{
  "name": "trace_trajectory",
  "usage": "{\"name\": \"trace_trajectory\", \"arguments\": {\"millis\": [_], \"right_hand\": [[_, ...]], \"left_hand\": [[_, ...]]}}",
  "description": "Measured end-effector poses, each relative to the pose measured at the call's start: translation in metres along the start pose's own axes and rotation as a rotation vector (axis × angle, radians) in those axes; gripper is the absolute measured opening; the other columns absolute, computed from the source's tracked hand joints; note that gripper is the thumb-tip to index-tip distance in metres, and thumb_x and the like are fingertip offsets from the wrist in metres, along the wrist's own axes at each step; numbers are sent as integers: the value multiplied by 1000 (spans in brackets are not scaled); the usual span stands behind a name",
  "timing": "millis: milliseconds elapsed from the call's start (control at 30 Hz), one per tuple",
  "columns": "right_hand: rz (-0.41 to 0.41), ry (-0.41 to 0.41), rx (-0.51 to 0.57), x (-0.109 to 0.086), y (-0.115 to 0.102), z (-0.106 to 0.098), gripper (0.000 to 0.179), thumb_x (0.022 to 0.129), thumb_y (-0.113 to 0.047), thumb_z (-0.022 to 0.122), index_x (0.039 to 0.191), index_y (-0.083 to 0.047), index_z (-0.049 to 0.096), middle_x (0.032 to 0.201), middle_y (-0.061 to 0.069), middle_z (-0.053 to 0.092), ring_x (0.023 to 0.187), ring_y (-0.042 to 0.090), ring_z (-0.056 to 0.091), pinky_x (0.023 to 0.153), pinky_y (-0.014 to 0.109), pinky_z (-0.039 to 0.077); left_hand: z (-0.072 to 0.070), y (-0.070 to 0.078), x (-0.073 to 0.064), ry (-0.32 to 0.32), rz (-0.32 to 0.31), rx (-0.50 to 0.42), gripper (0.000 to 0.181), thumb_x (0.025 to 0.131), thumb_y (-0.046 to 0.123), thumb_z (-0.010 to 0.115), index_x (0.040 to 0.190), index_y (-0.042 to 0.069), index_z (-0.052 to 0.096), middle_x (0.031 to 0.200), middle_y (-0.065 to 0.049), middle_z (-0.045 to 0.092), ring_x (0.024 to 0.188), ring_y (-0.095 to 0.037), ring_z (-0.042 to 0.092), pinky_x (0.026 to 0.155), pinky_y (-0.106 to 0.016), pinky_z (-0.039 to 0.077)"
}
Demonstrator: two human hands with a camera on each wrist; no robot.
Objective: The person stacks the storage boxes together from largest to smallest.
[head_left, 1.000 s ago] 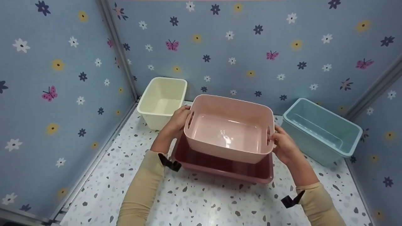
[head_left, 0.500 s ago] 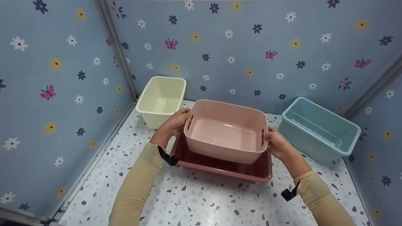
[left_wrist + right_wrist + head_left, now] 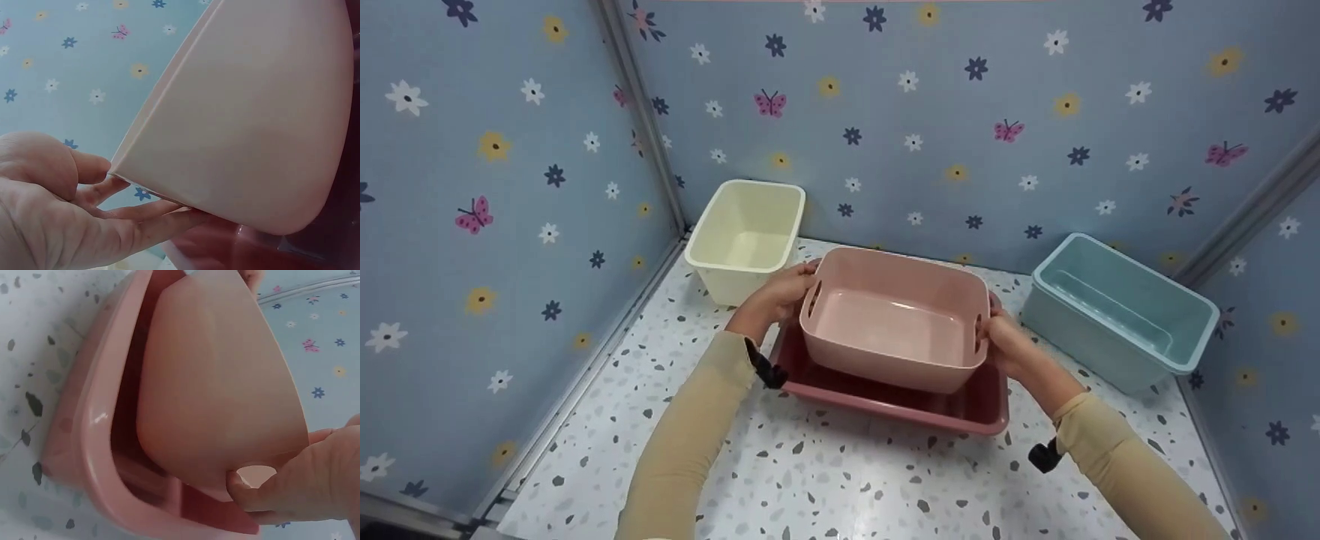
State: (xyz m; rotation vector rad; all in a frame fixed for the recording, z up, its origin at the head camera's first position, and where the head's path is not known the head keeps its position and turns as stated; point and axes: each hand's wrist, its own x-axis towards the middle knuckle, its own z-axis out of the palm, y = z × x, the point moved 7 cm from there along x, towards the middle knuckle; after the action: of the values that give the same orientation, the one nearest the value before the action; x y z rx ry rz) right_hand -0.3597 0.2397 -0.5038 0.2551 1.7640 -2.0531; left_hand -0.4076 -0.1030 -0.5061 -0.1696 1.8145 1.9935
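Your left hand (image 3: 781, 290) grips one end of the pale pink bin (image 3: 892, 322) at its rim, and your right hand (image 3: 1011, 343) grips the other end by its handle hole. You hold the bin over the dark red bin (image 3: 892, 415), its lower part within that rim; whether it touches the bottom, you cannot tell. On the worktop (image 3: 810, 487), a cream bin (image 3: 731, 285) stands behind your left hand, a blue-green bin (image 3: 1091, 337) to your right.

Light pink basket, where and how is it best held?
I'd grip the light pink basket by its end slots, coming from left and right: they sit high in opposite short sides, and the dark red tub below likely blocks a hold underneath.
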Motion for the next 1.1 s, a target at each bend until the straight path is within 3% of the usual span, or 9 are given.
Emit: {"name": "trace_trajectory", "arguments": {"millis": [167,267,367,533,767,833,900,1000,1100], "right_hand": [[50,48,-44,6,9,-6,45,82,12,32,123,-8,32,98,9,41,77,21,48,55,30,37],[56,54,-66,10,12,-8,30,80,11,34,106,-4,40,90,8,45,73,22,50,55,32,38],[52,53,-102,16,15,-8,15,81,9,34,87,-4,38,75,6,43,63,19,46,54,32,39],[29,69,-145,21,19,-8,14,82,8,35,86,-4,42,69,4,45,58,17,45,49,30,40],[30,86,-166,26,25,-6,11,82,5,36,80,-5,42,62,2,42,50,14,42,47,30,40],[31,101,-182,27,27,-6,8,83,4,37,85,-2,42,67,4,43,55,18,46,48,30,42],[37,131,-196,27,30,-8,16,84,1,39,99,2,43,81,8,45,68,23,50,53,31,44],[58,178,-213,27,33,-12,42,85,-2,42,127,4,35,105,12,41,89,28,49,64,31,47],[60,199,-221,28,35,-13,50,85,-3,43,134,6,32,110,14,40,94,31,49,66,31,48]], "left_hand": [[3,-5,7,-1,-2,8,42,105,10,35,145,-1,31,146,-25,34,113,-29,49,105,-51,34],[3,-9,10,4,-9,20,42,105,11,34,145,-1,30,143,-24,35,111,-29,48,104,-48,35],[2,-13,11,16,-17,29,42,105,13,37,145,-1,32,134,-20,42,107,-28,49,103,-47,36],[0,-17,12,54,-17,59,41,104,11,38,143,-3,34,126,-20,45,103,-28,49,103,-48,37],[0,-22,16,86,-33,99,39,106,16,34,140,-2,35,111,-16,50,91,-25,54,80,-39,47],[2,-22,17,79,-30,123,43,106,18,34,145,1,30,120,-19,47,99,-27,54,84,-41,47],[4,-24,17,74,-28,149,50,106,21,35,151,8,21,135,-19,38,116,-30,47,95,-45,43],[8,-25,18,51,-12,194,63,105,23,37,156,18,2,155,-17,15,137,-32,26,108,-48,30],[10,-25,19,48,24,220,71,104,22,42,156,18,-7,160,-13,-1,144,-28,6,114,-46,15]]}}
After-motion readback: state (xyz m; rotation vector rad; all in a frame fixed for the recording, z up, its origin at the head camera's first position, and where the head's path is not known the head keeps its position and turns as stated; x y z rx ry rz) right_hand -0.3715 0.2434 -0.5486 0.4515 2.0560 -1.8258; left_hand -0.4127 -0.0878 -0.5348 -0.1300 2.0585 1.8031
